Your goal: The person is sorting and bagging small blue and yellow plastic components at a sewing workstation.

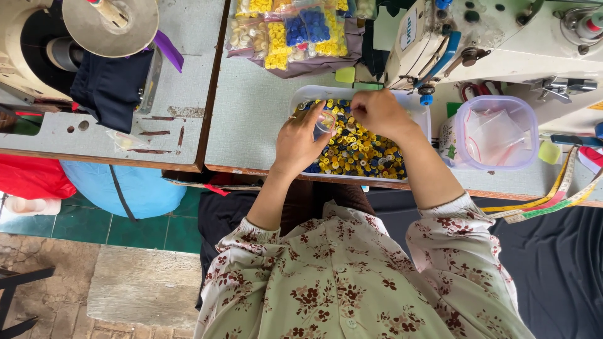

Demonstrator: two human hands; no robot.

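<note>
Over the white plastic tray (301, 95) of yellow and blue buttons (358, 150), the left hand (300, 141) pinches a small clear bag (325, 120); the right hand (380, 113) beside it has its fingers closed, on what I cannot tell.

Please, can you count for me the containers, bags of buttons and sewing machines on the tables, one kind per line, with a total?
White tray of loose buttons, under both hands: 1
Clear round tub with purple rim: 1
Clear bags of sorted buttons: the pile overlaps too much for an exact count, counted as 1 pile
Sewing machines: 2, one white, one at left
Total: 5
</note>
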